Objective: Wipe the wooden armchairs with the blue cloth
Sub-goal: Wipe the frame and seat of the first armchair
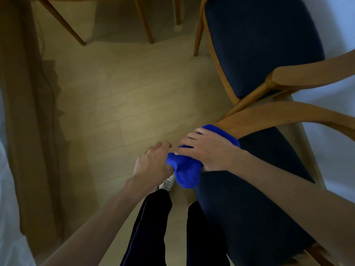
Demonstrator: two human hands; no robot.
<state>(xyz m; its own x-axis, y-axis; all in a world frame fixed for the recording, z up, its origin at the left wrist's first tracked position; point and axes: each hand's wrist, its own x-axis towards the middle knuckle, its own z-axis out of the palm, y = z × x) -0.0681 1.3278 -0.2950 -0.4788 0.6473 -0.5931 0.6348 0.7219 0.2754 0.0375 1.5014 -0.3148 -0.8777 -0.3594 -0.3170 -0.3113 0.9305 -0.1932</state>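
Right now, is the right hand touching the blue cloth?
Touching. The head view shows the right hand lying on top of the blue cloth, fingers spread over it at the wooden armrest.

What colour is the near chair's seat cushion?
Dark navy seat cushion, plain, seen in the head view.

Fluffy cloth point(187, 171); smooth matt wooden armrest point(278, 116); matt fabric seat point(259, 45)

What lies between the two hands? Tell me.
In the head view, a bunched part of the blue cloth lies between the left hand and right hand.
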